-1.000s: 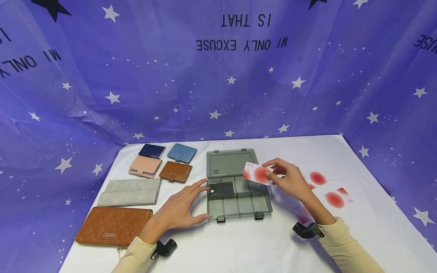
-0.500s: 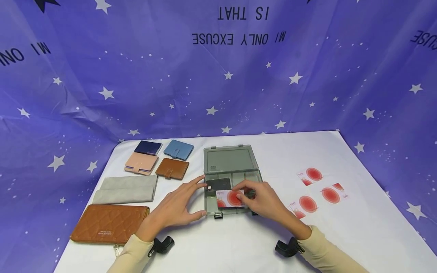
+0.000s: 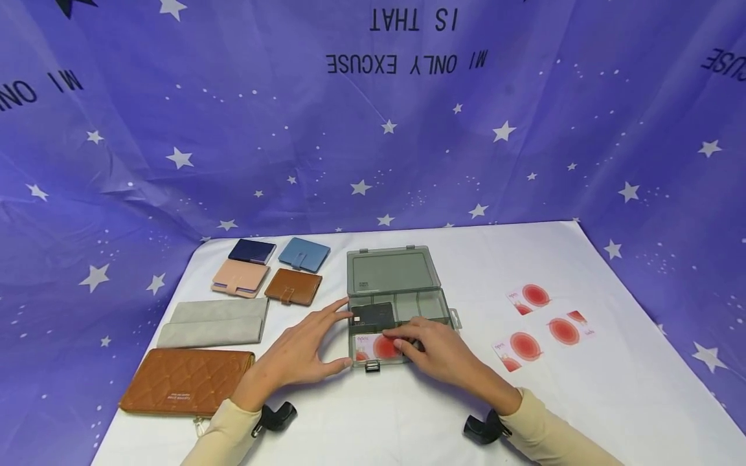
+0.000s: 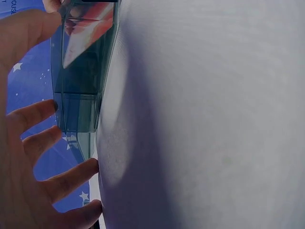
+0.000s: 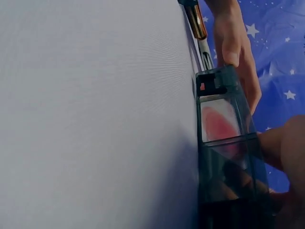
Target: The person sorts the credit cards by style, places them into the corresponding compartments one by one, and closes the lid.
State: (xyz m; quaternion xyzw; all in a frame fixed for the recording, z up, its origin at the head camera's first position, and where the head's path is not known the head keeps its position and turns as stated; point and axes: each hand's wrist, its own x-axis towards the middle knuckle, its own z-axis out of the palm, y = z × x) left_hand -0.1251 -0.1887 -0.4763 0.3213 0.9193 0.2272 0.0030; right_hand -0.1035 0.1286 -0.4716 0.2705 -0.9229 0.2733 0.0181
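A translucent grey-green divided plastic box stands with its lid folded back. My right hand pinches the right end of a pink-and-red card over the front-left compartments. In the left wrist view the card tilts inside the box wall; the right wrist view shows it through the plastic. A black card lies in the back-left part of the box. My left hand is spread at the box's left side, with thumb and fingertips touching its edge. The right hand hides the front-right compartments.
Three pink-and-red cards lie apart on the white table at right. At left are a navy card holder, a blue one, a pink one, a brown one, a grey wallet and a quilted brown purse.
My right hand has carried the pink-and-red card left and toward me, from above the box's right side down into its front-left part. My left hand stays beside the box.
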